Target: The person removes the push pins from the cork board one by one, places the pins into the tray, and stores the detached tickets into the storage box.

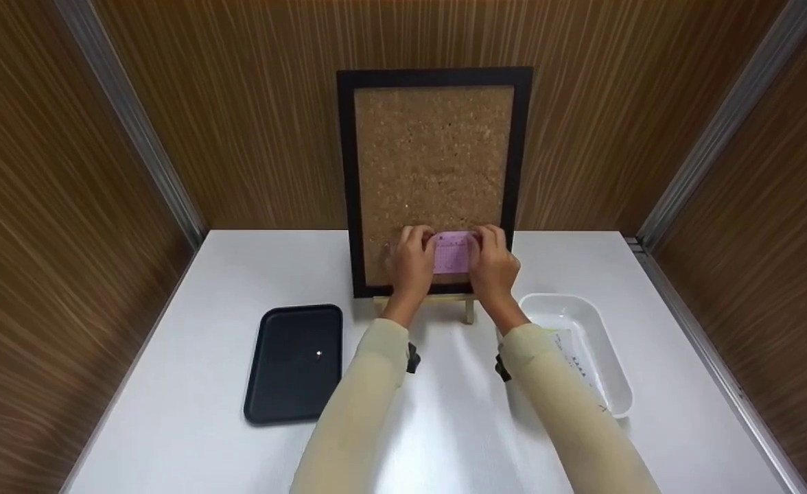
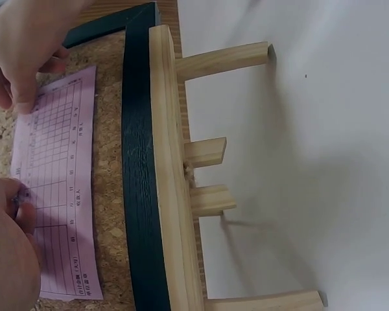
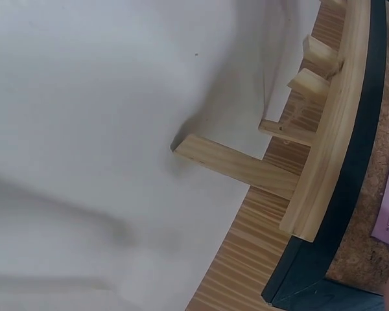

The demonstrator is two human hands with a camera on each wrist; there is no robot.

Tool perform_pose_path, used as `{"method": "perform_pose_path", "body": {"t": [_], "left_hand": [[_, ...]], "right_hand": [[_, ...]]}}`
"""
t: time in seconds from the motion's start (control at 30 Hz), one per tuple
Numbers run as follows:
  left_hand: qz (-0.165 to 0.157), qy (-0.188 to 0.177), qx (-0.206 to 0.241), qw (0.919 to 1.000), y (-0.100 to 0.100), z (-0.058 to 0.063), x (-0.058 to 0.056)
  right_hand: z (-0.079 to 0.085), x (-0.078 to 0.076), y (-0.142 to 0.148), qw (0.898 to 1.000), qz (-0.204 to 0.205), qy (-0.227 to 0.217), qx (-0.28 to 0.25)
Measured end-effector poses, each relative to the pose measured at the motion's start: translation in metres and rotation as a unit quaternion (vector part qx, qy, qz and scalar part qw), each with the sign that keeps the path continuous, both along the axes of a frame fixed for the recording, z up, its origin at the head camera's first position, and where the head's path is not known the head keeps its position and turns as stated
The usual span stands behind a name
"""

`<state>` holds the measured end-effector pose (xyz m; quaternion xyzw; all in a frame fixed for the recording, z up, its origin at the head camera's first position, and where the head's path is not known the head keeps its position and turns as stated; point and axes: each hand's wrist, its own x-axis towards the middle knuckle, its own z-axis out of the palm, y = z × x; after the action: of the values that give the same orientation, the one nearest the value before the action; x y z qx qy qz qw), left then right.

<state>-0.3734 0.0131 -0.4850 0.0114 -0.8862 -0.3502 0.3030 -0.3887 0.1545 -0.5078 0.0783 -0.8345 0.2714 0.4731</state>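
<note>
A pink printed form lies against the lower part of a black-framed cork board. At the form's upper edge, my left hand pinches a small clear push pin between thumb and finger, as the left wrist view shows. My right hand holds the form near its other upper corner, thumb on the paper and fingers curled. Only the form's edge and a bit of that hand show in the right wrist view. The board stands on a wooden easel.
On the left of the white table is a black tray with a tiny shiny thing on it. A white tray with papers inside stands on the right, partly behind the right sleeve. Wood-grain walls enclose the table.
</note>
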Motion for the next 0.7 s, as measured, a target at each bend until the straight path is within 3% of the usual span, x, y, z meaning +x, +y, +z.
{"method": "perform_pose_path", "body": {"t": [0.23, 0.7], "left_hand": [[0.003, 0.001, -0.002, 1.0000, -0.0003, 0.0031, 0.0000], [-0.011, 0.005, 0.003, 0.9999, -0.0018, 0.0007, -0.0014]], "right_hand": [[0.0001, -0.0019, -0.0002, 1.000, 0.016, 0.001, -0.004], [-0.0004, -0.0019, -0.0018, 0.999, 0.006, 0.038, 0.026]]}}
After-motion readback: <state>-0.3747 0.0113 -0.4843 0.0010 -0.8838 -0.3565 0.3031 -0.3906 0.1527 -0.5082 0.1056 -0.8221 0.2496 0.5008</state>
